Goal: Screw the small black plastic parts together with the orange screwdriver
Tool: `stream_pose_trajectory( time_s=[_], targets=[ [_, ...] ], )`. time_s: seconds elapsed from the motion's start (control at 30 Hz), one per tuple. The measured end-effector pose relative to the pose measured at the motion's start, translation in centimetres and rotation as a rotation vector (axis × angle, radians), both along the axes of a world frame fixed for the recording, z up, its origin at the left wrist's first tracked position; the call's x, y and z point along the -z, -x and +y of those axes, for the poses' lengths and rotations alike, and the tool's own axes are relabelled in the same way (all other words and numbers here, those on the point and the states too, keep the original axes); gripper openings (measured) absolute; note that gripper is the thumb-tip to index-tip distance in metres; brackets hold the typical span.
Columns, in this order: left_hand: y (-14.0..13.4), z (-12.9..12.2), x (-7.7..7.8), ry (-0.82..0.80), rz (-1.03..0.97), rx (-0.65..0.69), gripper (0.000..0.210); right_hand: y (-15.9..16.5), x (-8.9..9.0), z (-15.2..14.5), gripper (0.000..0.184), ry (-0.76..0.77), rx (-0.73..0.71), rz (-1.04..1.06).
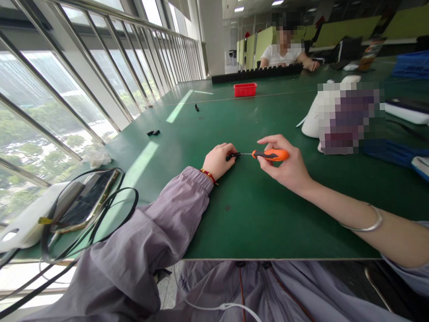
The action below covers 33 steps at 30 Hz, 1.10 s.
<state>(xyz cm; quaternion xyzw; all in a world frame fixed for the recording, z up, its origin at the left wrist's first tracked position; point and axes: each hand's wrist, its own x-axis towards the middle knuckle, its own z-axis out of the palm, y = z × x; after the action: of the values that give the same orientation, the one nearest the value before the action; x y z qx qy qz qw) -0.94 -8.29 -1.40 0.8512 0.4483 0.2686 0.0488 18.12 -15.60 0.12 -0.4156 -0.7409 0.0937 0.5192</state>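
Observation:
On the green tabletop (217,226), my left hand (219,161) is closed around a small black part (232,156), most of it covered by the fingers. My right hand (288,165) has an orange and black screwdriver (275,154) by its handle, the thumb below and fingers above. The screwdriver lies almost level, its thin metal shaft pointing left. Its tip meets the black part or sits right beside it; I cannot tell which.
Small black pieces (153,132) lie left of my hands, another black piece (196,107) farther back. A red bin (245,90) stands beyond. Cables loop around a phone (87,200) at left. A white container (313,115) stands right. A person (284,53) sits across the table.

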Motion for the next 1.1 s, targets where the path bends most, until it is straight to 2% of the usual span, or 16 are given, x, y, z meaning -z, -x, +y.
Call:
stream_pose_trajectory(
  time_s=[0.1, 0.27, 0.33, 0.47, 0.53, 0.67, 0.73, 0.83, 0.93, 1.1],
  targets=[
    [0.00, -0.01, -0.01, 0.001, -0.002, 0.004, 0.013, -0.06, 0.08, 0.08, 0.031, 0.039, -0.008, -0.005],
    [0.01, 0.01, 0.04, -0.004, -0.012, 0.006, 0.012, 0.02, 0.15, -0.13, 0.011, 0.145, 0.008, -0.057],
    [0.02, 0.02, 0.05, -0.003, -0.012, 0.008, 0.013, 0.08, 0.13, -0.13, 0.013, 0.113, -0.008, -0.048],
    [0.05, 0.05, 0.07, -0.001, -0.007, 0.005, 0.014, 0.09, 0.10, 0.04, 0.028, 0.004, -0.004, -0.002],
    [0.06, 0.07, 0.09, -0.001, -0.008, 0.006, 0.014, 0.06, 0.09, 0.06, 0.031, -0.004, 0.006, -0.002],
    [0.07, 0.07, 0.11, -0.005, -0.011, 0.008, 0.013, 0.10, -0.02, -0.20, 0.014, 0.058, 0.033, -0.038],
    [0.07, 0.05, 0.10, -0.003, -0.006, 0.004, 0.013, 0.14, -0.10, -0.28, 0.010, 0.038, 0.037, -0.024],
    [0.06, 0.00, 0.05, 0.003, 0.000, 0.000, 0.013, 0.13, -0.11, -0.16, 0.019, -0.041, 0.028, 0.020],
    [0.05, -0.04, 0.02, 0.001, 0.001, 0.002, 0.014, 0.03, 0.00, 0.01, 0.032, -0.029, 0.017, 0.020],
    [0.02, -0.10, -0.02, -0.003, 0.006, 0.003, 0.013, -0.01, -0.05, -0.26, 0.015, 0.075, 0.019, -0.028]
  ],
)
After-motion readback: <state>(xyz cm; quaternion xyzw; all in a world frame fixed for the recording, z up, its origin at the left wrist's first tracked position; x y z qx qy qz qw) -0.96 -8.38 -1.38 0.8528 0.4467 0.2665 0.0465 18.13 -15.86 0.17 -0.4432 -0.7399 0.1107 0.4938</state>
